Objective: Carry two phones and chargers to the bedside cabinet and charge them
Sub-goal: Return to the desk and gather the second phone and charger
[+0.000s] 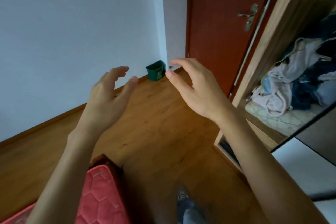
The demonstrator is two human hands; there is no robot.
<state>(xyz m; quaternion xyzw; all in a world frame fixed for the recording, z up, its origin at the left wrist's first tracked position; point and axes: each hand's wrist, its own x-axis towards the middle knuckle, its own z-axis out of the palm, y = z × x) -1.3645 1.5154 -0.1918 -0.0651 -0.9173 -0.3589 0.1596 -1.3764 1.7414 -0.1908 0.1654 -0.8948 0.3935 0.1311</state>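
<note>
No phone, charger or bedside cabinet shows in the head view. My left hand (107,94) is raised in front of me over the wooden floor, fingers loosely spread and holding nothing. My right hand (195,87) is raised beside it, a little higher, with relaxed, slightly bent fingers and nothing in them. The two hands are apart, with a gap of floor between them.
A red quilted mattress corner (101,192) lies at the lower left. A small green bin (156,70) stands in the far corner by the white wall. A dark red door (221,23) is shut ahead. An open wardrobe (283,82) with piled clothes stands at the right.
</note>
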